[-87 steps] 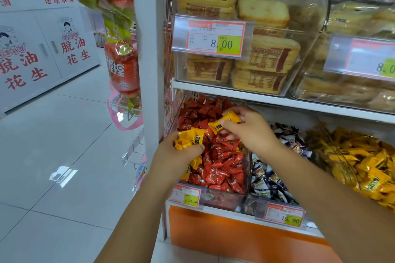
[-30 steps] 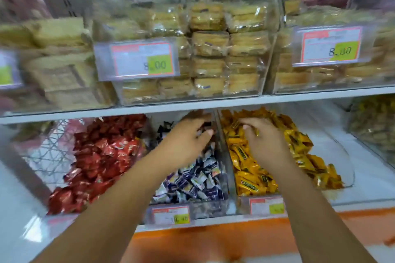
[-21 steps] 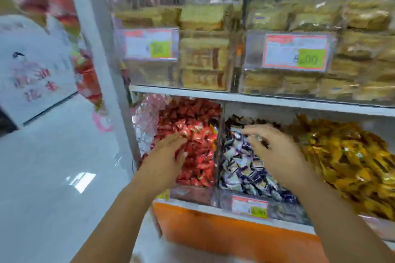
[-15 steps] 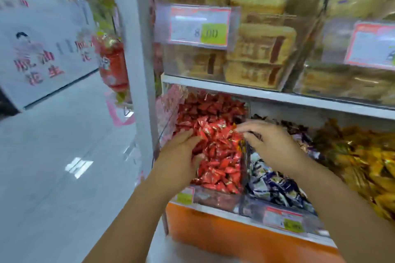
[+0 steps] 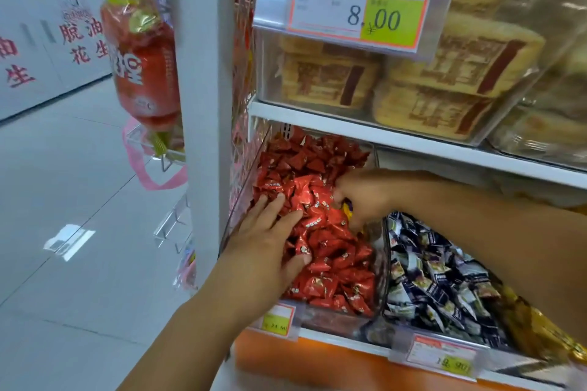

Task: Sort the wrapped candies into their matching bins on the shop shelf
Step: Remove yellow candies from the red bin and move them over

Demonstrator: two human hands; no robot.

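Left hand now flat, right hand pinching glossy yellow candy

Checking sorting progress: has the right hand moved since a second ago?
Yes. The right hand has crossed leftward, from over the yellow candies to the red candies, where it pinches a stray yellowish candy.

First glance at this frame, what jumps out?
The heap of red candies, centre frame, with the left hand spread flat on it. At the heap's right edge the right hand pinches a stray yellow candy. Above, a big 8.00 price tag.
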